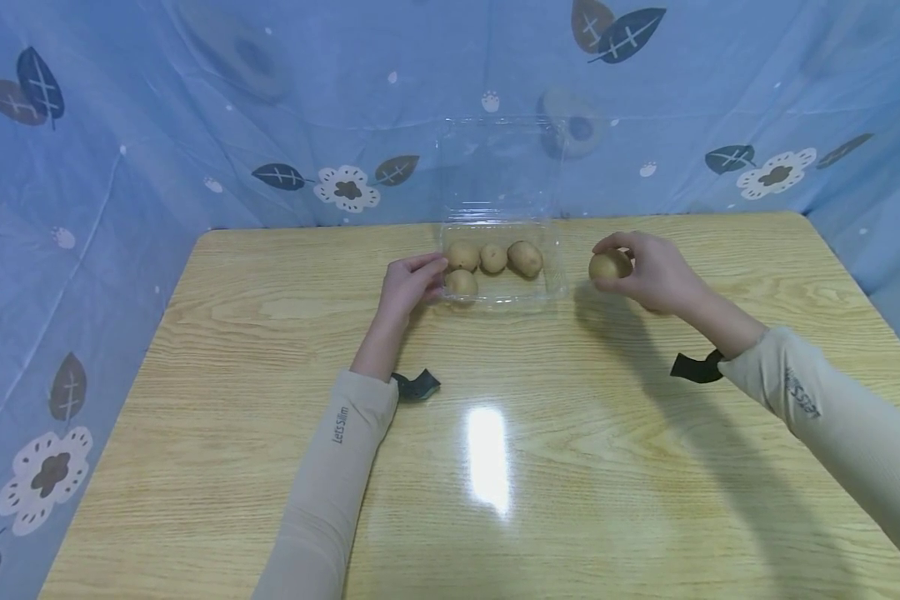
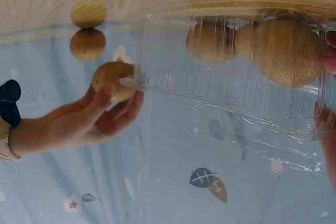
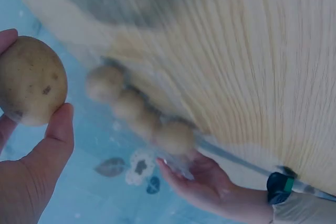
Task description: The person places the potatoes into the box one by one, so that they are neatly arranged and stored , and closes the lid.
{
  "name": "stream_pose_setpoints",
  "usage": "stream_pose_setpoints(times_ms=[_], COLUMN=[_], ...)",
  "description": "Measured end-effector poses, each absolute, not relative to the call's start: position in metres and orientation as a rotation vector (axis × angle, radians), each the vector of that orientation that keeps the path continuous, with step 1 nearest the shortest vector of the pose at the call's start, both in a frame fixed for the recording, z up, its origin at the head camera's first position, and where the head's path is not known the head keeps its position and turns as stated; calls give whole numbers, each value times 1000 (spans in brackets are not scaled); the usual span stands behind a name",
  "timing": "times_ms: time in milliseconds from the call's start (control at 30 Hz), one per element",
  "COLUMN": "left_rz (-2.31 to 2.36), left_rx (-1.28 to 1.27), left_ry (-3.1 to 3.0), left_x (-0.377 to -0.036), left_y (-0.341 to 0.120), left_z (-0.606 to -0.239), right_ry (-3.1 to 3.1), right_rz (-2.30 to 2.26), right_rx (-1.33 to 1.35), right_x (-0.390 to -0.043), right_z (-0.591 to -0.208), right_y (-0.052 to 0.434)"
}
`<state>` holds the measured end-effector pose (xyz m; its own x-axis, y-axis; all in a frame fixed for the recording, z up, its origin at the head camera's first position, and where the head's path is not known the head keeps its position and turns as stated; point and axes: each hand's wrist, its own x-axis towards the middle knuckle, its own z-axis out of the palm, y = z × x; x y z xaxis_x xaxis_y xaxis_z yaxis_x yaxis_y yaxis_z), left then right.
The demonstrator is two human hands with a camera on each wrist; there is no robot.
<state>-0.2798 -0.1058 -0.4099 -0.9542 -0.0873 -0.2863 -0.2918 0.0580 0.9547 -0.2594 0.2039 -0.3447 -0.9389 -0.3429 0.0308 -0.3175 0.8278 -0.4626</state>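
The right hand [image 1: 656,271] grips a potato [image 1: 609,265] in curled fingers just above the wooden table [image 1: 270,433], right of the clear plastic box [image 1: 555,283]. The left hand [image 1: 408,283] rests with relaxed fingers against the box's left wall, which is hard to trace. Inside lie four potatoes [image 1: 493,258]; behind, its raised lid [image 1: 498,167] nearly vanishes against the blue cloth [image 1: 157,125].

You had one brown potato [image 1: 610,265] pinched in your right hand [image 1: 656,273], lifted off the table just to the right of the clear plastic clamshell box [image 1: 551,283]. The box sat open on the wood, its lid upright at the back, with four more potatoes [image 1: 493,258] lying inside. Your left hand [image 1: 408,287] rested on the box's left edge, fingers touching the wall beside the near-left potato [image 1: 461,283].
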Motion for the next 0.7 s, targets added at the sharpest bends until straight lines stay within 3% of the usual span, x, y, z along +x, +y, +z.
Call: stream_pose_setpoints(times_ms=[300, 700], left_rz=[2032, 2045], left_rx=[-392, -386], left_ry=[2149, 2158], left_x=[-279, -281], left_y=[-106, -106], left_z=[-410, -412], right_ry=[2959, 2859], right_rz=[-759, -759], right_rx=[-706, -849], right_x=[-261, -280], right_z=[-330, -339], right_y=[168, 118])
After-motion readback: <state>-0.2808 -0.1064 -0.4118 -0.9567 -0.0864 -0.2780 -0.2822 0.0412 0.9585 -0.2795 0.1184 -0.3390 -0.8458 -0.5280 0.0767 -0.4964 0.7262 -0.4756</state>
